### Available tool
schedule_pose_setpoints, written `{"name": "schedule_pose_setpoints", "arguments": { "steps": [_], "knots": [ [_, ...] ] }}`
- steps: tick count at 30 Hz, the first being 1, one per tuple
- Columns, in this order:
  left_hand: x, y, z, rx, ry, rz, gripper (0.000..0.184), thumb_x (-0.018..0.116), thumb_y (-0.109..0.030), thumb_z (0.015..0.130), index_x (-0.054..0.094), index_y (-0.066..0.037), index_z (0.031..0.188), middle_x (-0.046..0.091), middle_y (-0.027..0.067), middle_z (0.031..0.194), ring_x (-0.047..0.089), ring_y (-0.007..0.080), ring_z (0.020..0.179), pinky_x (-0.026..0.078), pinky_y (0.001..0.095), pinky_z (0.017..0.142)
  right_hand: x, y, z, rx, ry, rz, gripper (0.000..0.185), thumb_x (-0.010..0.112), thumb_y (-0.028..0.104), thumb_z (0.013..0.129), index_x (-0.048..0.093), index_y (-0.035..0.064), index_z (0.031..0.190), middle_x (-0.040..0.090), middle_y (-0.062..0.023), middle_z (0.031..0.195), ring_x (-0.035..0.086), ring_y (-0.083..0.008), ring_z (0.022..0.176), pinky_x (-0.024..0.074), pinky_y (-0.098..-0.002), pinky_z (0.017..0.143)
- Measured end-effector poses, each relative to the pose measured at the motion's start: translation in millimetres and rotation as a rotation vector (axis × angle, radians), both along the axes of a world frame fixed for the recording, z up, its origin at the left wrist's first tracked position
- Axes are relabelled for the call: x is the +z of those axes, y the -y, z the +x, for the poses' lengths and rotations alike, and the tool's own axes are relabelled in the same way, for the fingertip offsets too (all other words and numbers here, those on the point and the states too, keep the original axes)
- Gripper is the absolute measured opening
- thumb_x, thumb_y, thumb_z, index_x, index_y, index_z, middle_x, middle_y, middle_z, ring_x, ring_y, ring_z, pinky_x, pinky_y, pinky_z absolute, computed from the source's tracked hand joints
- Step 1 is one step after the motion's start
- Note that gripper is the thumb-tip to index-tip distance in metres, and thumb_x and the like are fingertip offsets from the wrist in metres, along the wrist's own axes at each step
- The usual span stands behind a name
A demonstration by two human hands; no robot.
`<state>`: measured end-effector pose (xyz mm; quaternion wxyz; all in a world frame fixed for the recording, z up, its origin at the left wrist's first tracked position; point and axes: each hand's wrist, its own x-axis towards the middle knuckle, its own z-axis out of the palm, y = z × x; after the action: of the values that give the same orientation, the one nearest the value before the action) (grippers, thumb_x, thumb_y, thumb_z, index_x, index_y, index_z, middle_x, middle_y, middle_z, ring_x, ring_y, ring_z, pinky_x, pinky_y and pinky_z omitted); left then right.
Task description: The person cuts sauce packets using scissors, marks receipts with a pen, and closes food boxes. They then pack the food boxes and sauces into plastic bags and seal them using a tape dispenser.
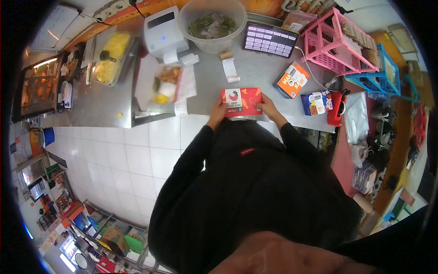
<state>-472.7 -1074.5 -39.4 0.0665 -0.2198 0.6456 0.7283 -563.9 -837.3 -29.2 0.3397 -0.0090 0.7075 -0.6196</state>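
A flat red box (pixel 242 101) with a white label is held level at the front edge of the metal counter (pixel 205 98). My left hand (pixel 218 111) grips its left side, and my right hand (pixel 268 108) grips its right side, thumb on top. To the right of the box lie an orange box (pixel 292 79) and a blue box (pixel 316 102), neither touched by my hands. On the left, a paper sheet (pixel 186 84) bears a portion of food with something white and something yellow.
A label printer (pixel 166 33), a clear tub (pixel 212 27) of green leaves and a tablet (pixel 270 39) stand at the back. Pink baskets (pixel 335 43) and a red tape dispenser (pixel 335 109) are at the right. A tray (pixel 112 59) of yellow food sits left.
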Motion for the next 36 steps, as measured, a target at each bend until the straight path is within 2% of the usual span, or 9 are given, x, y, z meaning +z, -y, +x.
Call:
{"name": "schedule_pose_setpoints", "arguments": {
  "steps": [6,10,12,15,16,20,25,29,36],
  "knots": [
    [23.9,27.3,-13.7,0.064,0.295,0.035,0.050,0.063,-0.047,0.084,0.065,0.001,0.093,0.060,0.0034,0.080,0.055,0.0124,0.070,0.042,0.0253,0.062,47.7,-8.1,-8.1,-0.097,0.026,0.264,0.050,0.063,0.042,0.084,0.064,-0.0005,0.109,0.064,-0.0036,0.087,0.056,-0.0091,0.079,0.0436,-0.0242,0.066],
    [21.3,30.7,-21.8,0.015,0.356,0.077,0.043,0.056,-0.043,0.090,0.065,0.000,0.087,0.059,0.0082,0.071,0.057,0.0213,0.060,0.044,0.0317,0.056,29.0,-13.9,-11.4,-0.010,0.158,0.248,0.053,0.057,0.048,0.087,0.061,0.0036,0.116,0.063,-0.0065,0.100,0.056,-0.0147,0.088,0.0462,-0.0318,0.076],
    [-36.3,28.8,-16.3,-0.148,-0.119,-0.259,0.040,0.050,-0.037,0.093,0.064,0.000,0.089,0.060,0.0146,0.071,0.058,0.0294,0.060,0.046,0.0386,0.058,13.0,-13.6,-7.5,-0.001,0.177,0.207,0.051,0.056,0.045,0.088,0.061,0.0024,0.116,0.063,-0.0084,0.100,0.057,-0.0162,0.090,0.0465,-0.0325,0.077],
    [-57.3,24.2,-24.8,-0.358,-0.066,-0.746,0.037,0.045,-0.032,0.095,0.063,0.000,0.101,0.063,0.0210,0.085,0.059,0.0372,0.075,0.047,0.0443,0.071,-4.6,1.6,3.4,-0.047,-0.059,0.254,0.039,0.049,0.036,0.092,0.066,0.0021,0.104,0.066,-0.0127,0.085,0.061,-0.0226,0.080,0.0471,-0.0338,0.072],
    [-53.2,19.5,-28.2,-0.422,0.085,-0.905,0.037,0.045,-0.030,0.095,0.063,0.000,0.107,0.064,0.0226,0.092,0.060,0.0391,0.081,0.046,0.0455,0.077,-18.9,7.5,0.3,0.028,-0.126,0.479,0.044,0.043,0.039,0.095,0.061,0.0017,0.111,0.063,-0.0203,0.096,0.061,-0.0343,0.087,0.0481,-0.0419,0.077],
    [-37.6,-6.8,-11.8,-0.161,0.076,-0.876,0.046,0.040,-0.035,0.097,0.051,0.001,0.124,0.055,0.0269,0.113,0.052,0.0434,0.103,0.042,0.0475,0.088,-9.4,27.6,31.5,-0.027,-0.417,0.892,0.052,0.036,0.041,0.097,0.046,-0.0001,0.128,0.051,-0.0225,0.110,0.057,-0.0414,0.094,0.0485,-0.0450,0.081],
    [-9.8,16.1,-23.7,-0.258,-0.459,-1.068,0.062,0.050,-0.041,0.091,0.038,-0.002,0.138,0.030,0.0257,0.140,0.031,0.0417,0.129,0.033,0.0504,0.101,14.0,22.6,20.2,0.102,-0.717,0.842,0.073,0.058,0.044,0.084,0.027,0.0130,0.144,0.035,-0.0196,0.136,0.040,-0.0403,0.122,0.0372,-0.0586,0.093],
    [36.1,35.1,-39.3,-0.987,-0.647,-1.040,0.072,0.066,-0.037,0.080,0.034,-0.022,0.143,0.020,0.0229,0.147,0.026,0.0433,0.131,0.029,0.0515,0.105,48.0,24.7,13.8,0.726,-0.900,0.774,0.107,0.080,0.041,0.061,0.018,0.0243,0.147,0.019,-0.0156,0.149,0.018,-0.0382,0.138,0.0228,-0.0680,0.100],
    [21.0,33.8,-41.1,-1.160,-0.624,-1.001,0.062,0.070,-0.033,0.077,0.045,-0.042,0.133,0.013,0.0163,0.152,0.011,0.0537,0.133,0.030,0.0551,0.105,49.7,23.2,10.0,0.778,-0.918,0.649,0.092,0.080,0.025,0.064,0.032,0.0343,0.142,0.012,-0.0164,0.152,0.015,-0.0414,0.138,0.0228,-0.0514,0.111]
  ]
}}
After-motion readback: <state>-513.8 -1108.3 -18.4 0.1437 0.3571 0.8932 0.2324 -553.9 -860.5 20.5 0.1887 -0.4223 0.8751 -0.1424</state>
